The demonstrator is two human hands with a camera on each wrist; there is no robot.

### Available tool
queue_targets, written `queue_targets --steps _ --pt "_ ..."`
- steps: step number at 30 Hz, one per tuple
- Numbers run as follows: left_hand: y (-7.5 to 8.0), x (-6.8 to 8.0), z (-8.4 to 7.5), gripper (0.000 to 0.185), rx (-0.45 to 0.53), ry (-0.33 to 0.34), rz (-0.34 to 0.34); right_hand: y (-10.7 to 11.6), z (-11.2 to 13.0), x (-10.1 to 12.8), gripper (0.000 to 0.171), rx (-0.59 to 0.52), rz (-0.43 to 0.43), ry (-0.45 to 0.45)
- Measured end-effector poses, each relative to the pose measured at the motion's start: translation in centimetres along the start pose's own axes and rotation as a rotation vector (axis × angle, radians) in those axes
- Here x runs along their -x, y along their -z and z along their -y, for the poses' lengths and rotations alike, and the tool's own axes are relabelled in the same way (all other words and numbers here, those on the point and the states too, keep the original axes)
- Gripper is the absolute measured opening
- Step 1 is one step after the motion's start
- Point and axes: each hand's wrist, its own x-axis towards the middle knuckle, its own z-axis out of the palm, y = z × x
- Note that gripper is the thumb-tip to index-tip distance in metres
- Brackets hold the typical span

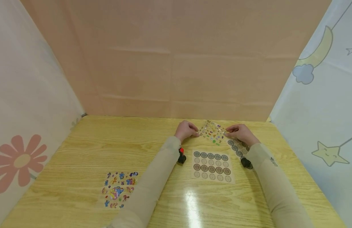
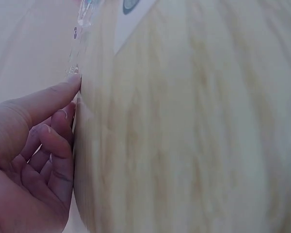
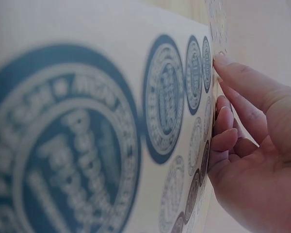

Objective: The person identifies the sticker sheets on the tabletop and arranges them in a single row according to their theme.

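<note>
Far end of a wooden table (image 1: 79, 152), enclosed by a peach backdrop (image 1: 176, 57) and patterned side curtains.

Left hand (image 1: 187, 129): at the left edge of a clear sticker sheet (image 1: 212, 132) covered with small colourful stickers, fingers curled, thumb and fingertips closing on that edge. Left wrist view: thumb (image 2: 48, 99) stretched out to the sheet's transparent edge (image 2: 80, 29), other fingers bent in under it against the tabletop (image 2: 194, 126).

Right hand (image 1: 240, 133): at the right edge of the same clear sheet, fingers curled, thumb and fingertips meeting at the edge; whether actually pinching or only touching, cannot tell from the head view. Right wrist view: thumb (image 3: 247, 85) extended, other fingers bent, resting against a sheet of round seal stickers (image 3: 106, 136) with blue and brown printed circles.

Clear sticker sheet: near the back of the table, between both hands, one corner slightly raised.

Partly under the right forearm: that sheet of round seal stickers (image 1: 238, 148), running diagonally. Just in front of the hands, flat on the table: a second round-seal sheet (image 1: 212, 167), rows of dark and pale circles. Well apart, front left: a cartoon sticker sheet (image 1: 118, 189), blue and red figures.

Beige sleeves on both arms; a small black and red device (image 1: 181, 155) at the left wrist, a black one (image 1: 245, 162) at the right.
</note>
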Motion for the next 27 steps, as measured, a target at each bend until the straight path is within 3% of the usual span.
queue_targets --steps 17,27 --pt "0.1 0.0 0.2 0.018 -0.030 0.004 -0.019 -0.2 1.2 -0.2 0.047 -0.172 0.051 0.006" --pt "0.2 0.3 0.1 0.017 -0.020 0.006 -0.018 -0.2 0.8 -0.3 0.056 -0.499 0.147 0.022"
